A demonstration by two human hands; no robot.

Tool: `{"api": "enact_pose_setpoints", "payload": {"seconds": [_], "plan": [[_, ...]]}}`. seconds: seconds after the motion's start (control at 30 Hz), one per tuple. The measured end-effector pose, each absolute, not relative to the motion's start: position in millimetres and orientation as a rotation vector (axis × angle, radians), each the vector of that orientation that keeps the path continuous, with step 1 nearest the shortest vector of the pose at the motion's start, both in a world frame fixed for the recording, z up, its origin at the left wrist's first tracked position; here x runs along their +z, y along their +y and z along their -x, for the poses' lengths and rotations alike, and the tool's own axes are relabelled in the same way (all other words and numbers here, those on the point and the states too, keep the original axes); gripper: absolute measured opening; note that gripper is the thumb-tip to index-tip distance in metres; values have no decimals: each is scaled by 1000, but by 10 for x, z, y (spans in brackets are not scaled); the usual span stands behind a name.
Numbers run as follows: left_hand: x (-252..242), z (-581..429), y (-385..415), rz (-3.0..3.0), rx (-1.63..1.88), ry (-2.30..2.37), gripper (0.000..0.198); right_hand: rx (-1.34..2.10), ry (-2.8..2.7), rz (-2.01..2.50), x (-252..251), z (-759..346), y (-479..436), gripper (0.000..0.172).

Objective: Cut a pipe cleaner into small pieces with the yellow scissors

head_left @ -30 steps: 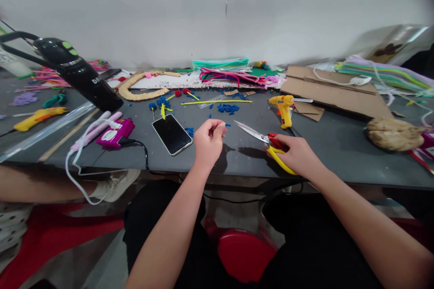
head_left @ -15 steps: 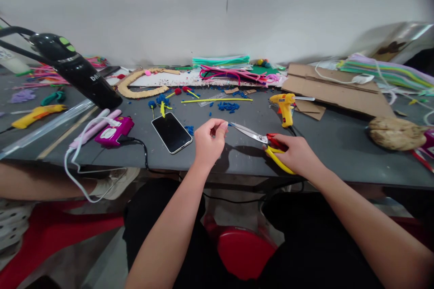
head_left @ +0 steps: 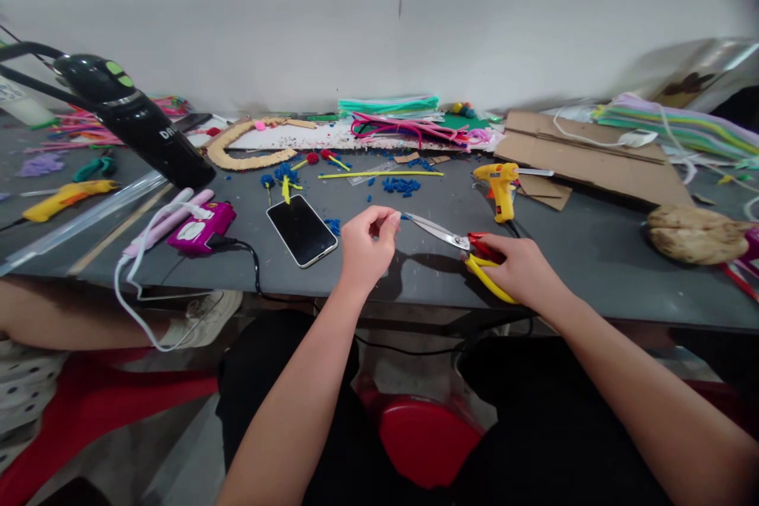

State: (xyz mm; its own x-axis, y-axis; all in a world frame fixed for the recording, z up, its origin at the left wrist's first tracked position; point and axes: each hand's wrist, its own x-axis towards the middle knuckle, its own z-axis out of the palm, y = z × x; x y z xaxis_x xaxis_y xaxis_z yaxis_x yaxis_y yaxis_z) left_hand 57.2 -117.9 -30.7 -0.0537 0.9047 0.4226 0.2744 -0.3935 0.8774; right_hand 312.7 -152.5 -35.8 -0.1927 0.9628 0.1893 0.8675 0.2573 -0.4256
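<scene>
Over the middle of the grey table (head_left: pixel 451 285), my left hand (head_left: pixel 371 241) pinches a tiny blue piece (head_left: pixel 405 216) that shows just past its fingertips. The scissors (head_left: pixel 439 232), with red and yellow handles, are in my right hand (head_left: pixel 519 265); their tips point left at the blue piece. Behind my hands lie small blue clippings (head_left: pixel 402 186) and a long yellow stick (head_left: pixel 379 174). A phone (head_left: pixel 302 231) rests left of my left hand, with blue and yellow pieces (head_left: pixel 285 176) at its upper edge.
A yellow glue gun (head_left: pixel 501 186) stands behind my right hand, near cardboard (head_left: pixel 587 162). Left are a magenta power adapter (head_left: pixel 202 229) with cables and a black cylindrical device (head_left: pixel 142 122). Pink pipe cleaners (head_left: pixel 403 130) lie at the back. Another person's leg (head_left: pixel 77 312) shows lower left.
Both hands hold nearly the same pose, with the scissor tips still beside the blue piece. The whole view has shifted very slightly.
</scene>
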Motion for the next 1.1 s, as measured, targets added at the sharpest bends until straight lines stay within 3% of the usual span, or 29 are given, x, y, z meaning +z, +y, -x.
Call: {"api": "enact_pose_setpoints", "payload": {"seconds": [1.1], "plan": [[-270, -540, -1193, -1775, 1461, 1308, 18, 306, -2162, 1683, -335, -3108, -1548, 9]]}}
